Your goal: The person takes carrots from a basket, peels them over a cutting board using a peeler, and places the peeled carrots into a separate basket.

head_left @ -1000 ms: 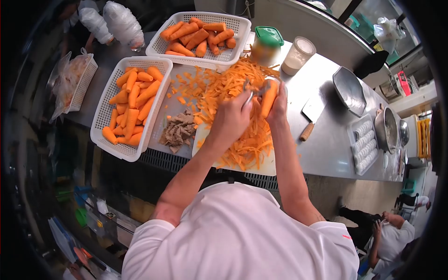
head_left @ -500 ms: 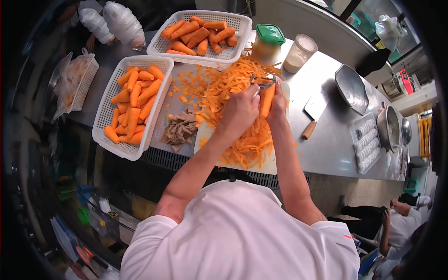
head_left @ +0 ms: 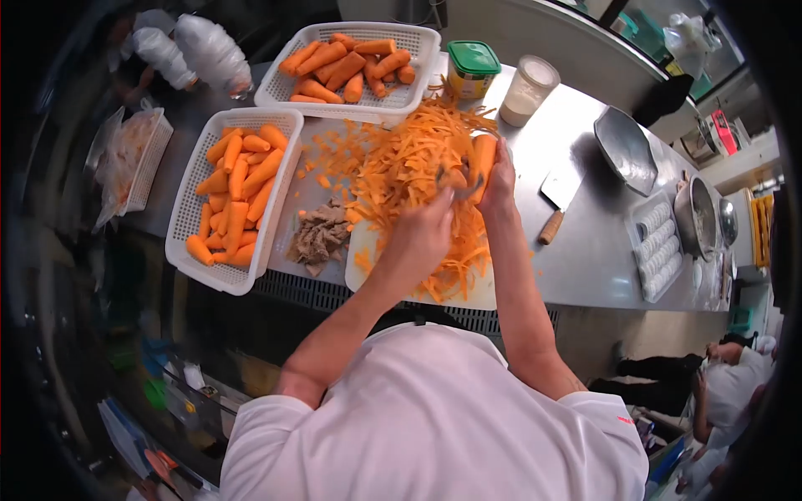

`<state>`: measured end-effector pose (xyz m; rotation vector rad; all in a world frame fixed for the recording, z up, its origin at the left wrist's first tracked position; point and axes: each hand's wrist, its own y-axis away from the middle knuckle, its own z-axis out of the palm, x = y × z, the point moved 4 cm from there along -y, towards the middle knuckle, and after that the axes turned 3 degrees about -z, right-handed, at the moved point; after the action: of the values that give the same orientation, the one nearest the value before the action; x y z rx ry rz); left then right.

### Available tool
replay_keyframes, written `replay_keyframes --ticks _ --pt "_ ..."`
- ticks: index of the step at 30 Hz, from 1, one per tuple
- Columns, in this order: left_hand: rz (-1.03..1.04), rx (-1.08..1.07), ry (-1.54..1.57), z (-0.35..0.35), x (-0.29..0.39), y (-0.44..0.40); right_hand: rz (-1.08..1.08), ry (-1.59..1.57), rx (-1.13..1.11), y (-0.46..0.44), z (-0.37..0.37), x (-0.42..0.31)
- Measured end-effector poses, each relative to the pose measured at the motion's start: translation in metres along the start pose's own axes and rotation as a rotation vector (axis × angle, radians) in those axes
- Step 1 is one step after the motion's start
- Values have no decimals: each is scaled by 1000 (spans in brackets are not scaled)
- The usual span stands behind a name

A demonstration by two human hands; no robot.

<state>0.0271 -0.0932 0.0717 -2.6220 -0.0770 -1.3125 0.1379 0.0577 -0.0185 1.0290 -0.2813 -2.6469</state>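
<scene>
My right hand (head_left: 501, 185) is closed around a carrot (head_left: 484, 157), which points away from me above the cutting board (head_left: 357, 269). In my left hand (head_left: 422, 235) is a peeler (head_left: 459, 189), its head blurred by motion beside the carrot's near end. A big heap of orange carrot peelings (head_left: 401, 163) lies under and around both hands, covering most of the board. To the left, a crumpled brown cloth-like lump (head_left: 321, 236) rests against the board's edge.
White baskets of carrots stand left (head_left: 175, 238) and at the back (head_left: 428, 67). Behind the heap are a green-lidded tub (head_left: 473, 71) and a clear jar (head_left: 529, 90). A cleaver (head_left: 561, 188), a dark tray (head_left: 625, 150) and a tray of white rolls (head_left: 657, 246) lie right.
My left hand has drawn the peeler toward me, from the carrot's far end to its near end. My right hand still holds the carrot in nearly the same place.
</scene>
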Motion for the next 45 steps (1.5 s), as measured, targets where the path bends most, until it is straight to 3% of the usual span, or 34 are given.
replay_keyframes --ticks 4,6,10,14,16,21,24,26,27,29,30,32,36,38,42,44,45 --pt "-51 -235 103 -11 -10 22 -31 49 19 -11 -29 0" --pt "-14 38 139 -22 2 -16 -19 123 -55 -5 -15 5" --pt "25 98 65 -5 -7 -46 -18 64 4 -7 -8 21" --pt "19 -40 -19 -8 -2 15 -65 76 177 -10 -22 8" --pt "-81 -238 28 -14 -7 27 -154 20 38 -12 -22 4" --pt "-32 99 87 -18 2 -44 -28 92 -102 -6 -7 12" --pt "-62 24 -31 2 -5 -38 -41 58 -43 -4 5 12" --pt "52 25 -12 4 1 8 -70 -19 127 10 9 -6" --pt "60 16 -10 -1 -1 12 -101 55 73 -15 -25 2" --pt "-10 -230 47 -6 -5 25 -107 81 76 -15 -28 1" --pt "-18 -231 51 -8 0 16 -109 109 58 -13 -27 3" --pt "-69 23 99 -22 9 -28 -75 122 1 -8 -21 11" --pt "-9 75 9 3 -8 -41 -84 158 124 -4 -12 18" --pt "22 20 -35 9 -1 1 -94 156 165 6 -5 3" --pt "-93 -233 89 -8 -4 22 -159 112 -48 -14 -29 3" --pt "-83 39 85 -24 8 -21 -102 25 -25 -3 -9 4" --pt "-83 50 82 -19 3 -38 -55 64 -38 -3 -9 8"
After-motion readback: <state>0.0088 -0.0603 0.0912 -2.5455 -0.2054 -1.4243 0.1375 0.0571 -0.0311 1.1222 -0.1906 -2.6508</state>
